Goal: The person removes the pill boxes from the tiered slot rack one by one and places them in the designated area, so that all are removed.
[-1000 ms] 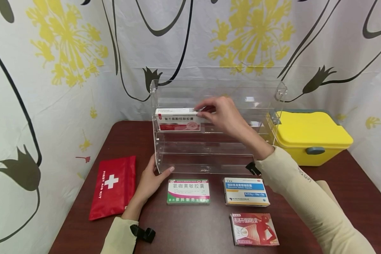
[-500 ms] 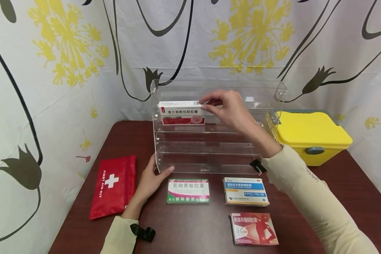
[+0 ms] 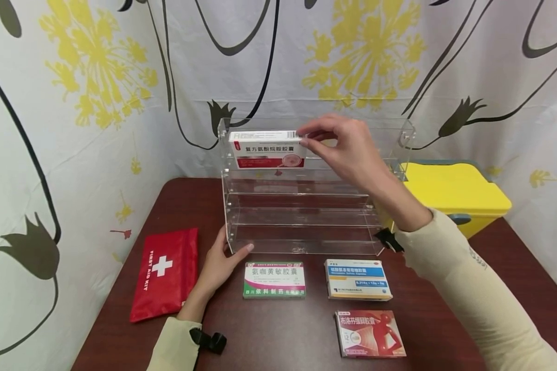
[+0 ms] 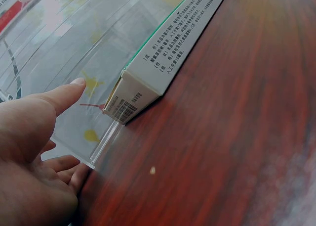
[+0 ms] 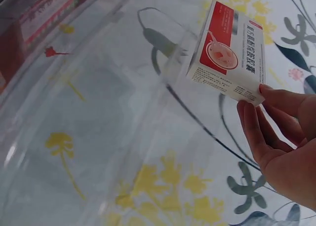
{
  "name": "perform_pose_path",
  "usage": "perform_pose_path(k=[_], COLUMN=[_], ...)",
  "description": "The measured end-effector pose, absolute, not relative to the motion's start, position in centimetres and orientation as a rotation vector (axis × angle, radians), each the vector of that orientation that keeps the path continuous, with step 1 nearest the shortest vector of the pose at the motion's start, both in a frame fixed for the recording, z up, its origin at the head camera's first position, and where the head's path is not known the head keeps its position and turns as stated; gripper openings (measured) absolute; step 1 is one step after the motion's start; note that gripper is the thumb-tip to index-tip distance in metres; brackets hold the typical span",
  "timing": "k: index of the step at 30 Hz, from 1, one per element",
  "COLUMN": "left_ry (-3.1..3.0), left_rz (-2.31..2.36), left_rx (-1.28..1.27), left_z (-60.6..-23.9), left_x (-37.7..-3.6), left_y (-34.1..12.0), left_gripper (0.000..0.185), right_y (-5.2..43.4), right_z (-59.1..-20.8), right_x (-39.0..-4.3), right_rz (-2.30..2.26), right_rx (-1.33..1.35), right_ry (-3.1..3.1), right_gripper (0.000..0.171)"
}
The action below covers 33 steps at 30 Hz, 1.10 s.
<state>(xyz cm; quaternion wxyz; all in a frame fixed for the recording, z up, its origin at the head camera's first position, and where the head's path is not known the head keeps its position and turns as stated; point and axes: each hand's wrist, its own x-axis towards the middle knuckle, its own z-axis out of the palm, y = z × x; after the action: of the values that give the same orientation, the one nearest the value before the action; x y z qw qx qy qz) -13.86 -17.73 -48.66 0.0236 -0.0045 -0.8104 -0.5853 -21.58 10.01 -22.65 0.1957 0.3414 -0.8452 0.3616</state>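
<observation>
My right hand (image 3: 353,147) pinches the right end of a white and red medicine box (image 3: 269,150), held level near the top tier of a clear acrylic display rack (image 3: 301,216). In the right wrist view the thumb and fingertips grip one corner of that box (image 5: 229,50). My left hand (image 3: 223,265) holds the rack's lower left corner, thumb in front and fingers round the side. Just right of this thumb lies a green and white medicine box (image 3: 274,280), and its barcoded end (image 4: 126,105) shows in the left wrist view.
A blue and white medicine box (image 3: 358,280) and a red medicine box (image 3: 370,334) lie on the table before the rack. A red first aid pouch (image 3: 164,273) is at left. Behind my right forearm stands a yellow lidded box (image 3: 455,190).
The white and red medicine box has risen from a middle tier to near the rack's top, carried by my right hand. My left hand stays at the rack's corner.
</observation>
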Motion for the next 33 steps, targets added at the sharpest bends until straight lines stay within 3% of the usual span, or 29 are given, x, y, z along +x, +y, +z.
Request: perform_pose_path(k=[12, 22, 33], left_ry=[-2.511, -2.499, -2.490], left_rz=[-1.804, -1.793, -1.796], left_rx=[-0.010, -0.045, -0.042], left_z=[-49.1, -49.1, -49.0], left_x=[-13.8, -13.7, -14.1], left_y=[-18.1, -18.1, -17.9], left_gripper=[0.088, 0.084, 0.088], right_y=[10.8, 12.1, 13.3], right_z=[-23.4, -27.4, -34.2], right_x=[-18.8, -16.3, -12.4], right_rz=[1.031, 1.350, 1.513], right_rx=[1.069, 1.163, 1.062], right_ry=[-2.417, -2.550, -2.809], right_gripper=[0.017, 0.015, 0.011])
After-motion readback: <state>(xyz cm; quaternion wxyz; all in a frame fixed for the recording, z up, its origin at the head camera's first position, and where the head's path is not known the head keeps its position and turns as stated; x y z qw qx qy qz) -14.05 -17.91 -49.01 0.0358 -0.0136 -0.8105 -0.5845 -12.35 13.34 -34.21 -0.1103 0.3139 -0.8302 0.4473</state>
